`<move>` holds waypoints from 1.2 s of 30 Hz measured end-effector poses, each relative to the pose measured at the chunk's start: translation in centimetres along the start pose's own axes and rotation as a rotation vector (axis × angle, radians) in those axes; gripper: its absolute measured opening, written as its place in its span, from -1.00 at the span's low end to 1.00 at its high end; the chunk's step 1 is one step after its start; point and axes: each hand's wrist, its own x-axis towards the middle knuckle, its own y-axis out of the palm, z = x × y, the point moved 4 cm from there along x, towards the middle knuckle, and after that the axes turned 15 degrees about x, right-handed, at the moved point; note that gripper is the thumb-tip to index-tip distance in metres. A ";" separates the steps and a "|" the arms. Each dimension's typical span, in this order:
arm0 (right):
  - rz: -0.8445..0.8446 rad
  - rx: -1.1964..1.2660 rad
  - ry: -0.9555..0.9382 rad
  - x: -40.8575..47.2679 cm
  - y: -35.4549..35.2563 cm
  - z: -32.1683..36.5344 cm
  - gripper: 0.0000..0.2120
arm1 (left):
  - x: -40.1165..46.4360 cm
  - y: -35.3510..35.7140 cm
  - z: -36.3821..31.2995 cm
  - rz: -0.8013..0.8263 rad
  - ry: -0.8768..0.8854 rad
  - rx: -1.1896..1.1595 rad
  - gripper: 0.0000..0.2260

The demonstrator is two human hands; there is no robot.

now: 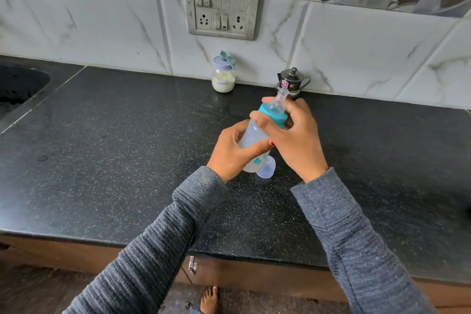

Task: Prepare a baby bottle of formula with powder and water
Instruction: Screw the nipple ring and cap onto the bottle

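A translucent, frosted plastic baby bottle [251,139] is held tilted above the middle of a black speckled granite countertop [127,148], its top leaning away toward the wall. A smooth teal screw ring [274,115] caps it, with a clear, soft-looking silicone teat [280,97] rising from the ring. A small teal print shows low on the bottle's wall.

The left hand [233,153] wraps the cylindrical body, thumb laid across the front and fingers curled behind. The right hand [293,135] closes over the teal ring, thumb on the near side and fingers curled round the far side. Both arms wear gray ribbed knit sleeves [163,245].

Just below the bottle's base, a clear domed cap [267,168] lies on the counter.

At the back, against white marble-patterned tiles [102,28], stands a round glass jar [223,76] of pale powder, labelled "Formula", with a lilac lid and a teal scoop [227,57] lying across it. To its right sits a small dark metal pot [293,80] with a knobbed lid and a side handle. A grimy switch plate [221,6] with 2 sockets is set in the wall above.
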 end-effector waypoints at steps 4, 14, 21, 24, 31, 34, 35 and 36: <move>0.148 0.097 0.078 0.1 0.7 0.0 -0.77 | 0.0 0.2 0.3 -0.019 -0.017 -0.073 -0.76; 0.014 0.160 0.091 0.0 0.7 -0.4 -0.64 | -0.2 0.5 0.2 -0.017 -0.006 -0.023 -0.72; 0.224 0.368 0.160 -0.4 0.9 -0.8 -0.65 | -0.2 -0.1 0.8 -0.039 -0.032 -0.063 -0.68; 0.105 0.296 0.109 -0.8 1.0 -0.7 -0.57 | -0.2 -0.1 0.8 -0.056 -0.026 -0.069 -0.68; 0.008 0.209 0.028 -1.0 0.6 0.0 -0.56 | -0.4 -0.1 0.6 -0.009 -0.006 -0.124 -0.70; 0.203 0.340 0.105 -0.2 0.3 -0.2 -0.48 | -0.4 -0.1 0.9 0.060 -0.035 -0.210 -0.51; 0.273 0.391 0.130 0.1 0.2 -0.3 -0.47 | -0.5 -0.1 1.0 0.100 -0.045 -0.237 -0.46; 0.344 0.438 0.149 0.2 0.2 -0.3 -0.47 | -0.5 0.0 1.1 0.146 -0.049 -0.265 -0.43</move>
